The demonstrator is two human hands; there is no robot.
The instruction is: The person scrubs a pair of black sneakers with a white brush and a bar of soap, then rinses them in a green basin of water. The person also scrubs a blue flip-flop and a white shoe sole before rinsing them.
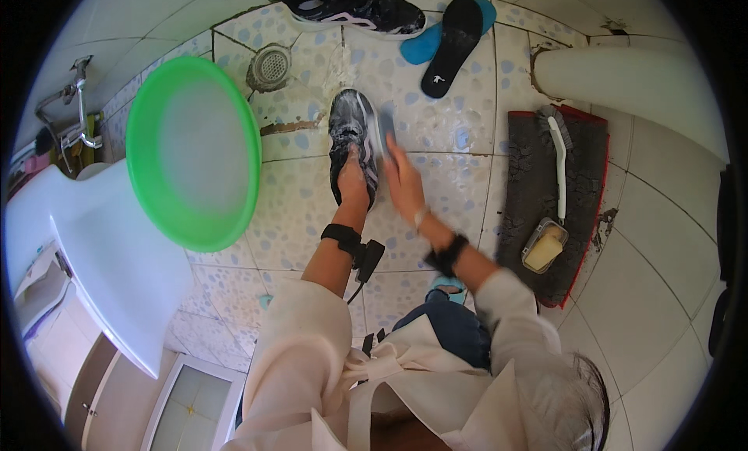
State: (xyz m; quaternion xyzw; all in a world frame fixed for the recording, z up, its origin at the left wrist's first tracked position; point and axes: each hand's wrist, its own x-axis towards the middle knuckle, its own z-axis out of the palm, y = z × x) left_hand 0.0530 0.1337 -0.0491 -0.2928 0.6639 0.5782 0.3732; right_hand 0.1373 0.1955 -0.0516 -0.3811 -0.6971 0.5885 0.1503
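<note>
A black sneaker point(352, 115) with white trim and sole rests on the tiled floor, whitish foam smeared over its upper. My left hand point(353, 179) reaches into the shoe's opening, its fingers partly hidden inside. In my right hand point(404, 185) is a blue-grey scrubbing brush point(385, 129), blurred by motion. Its pale bristle side faces the white sole edge along the shoe's right side; whether it touches there I cannot tell. Further off, a matching black sneaker point(362, 12), also foamy, lies against the wall.
A green basin point(135, 141) of cloudy water stands left, near a white washbasin point(117, 240) and a tap point(85, 118). A floor drain point(272, 65), a black insole point(459, 47) and a blue insole point(421, 46) lie ahead. Right, a dark mat point(529, 176) bears a white-handled brush point(559, 164) and boxed soap point(544, 250).
</note>
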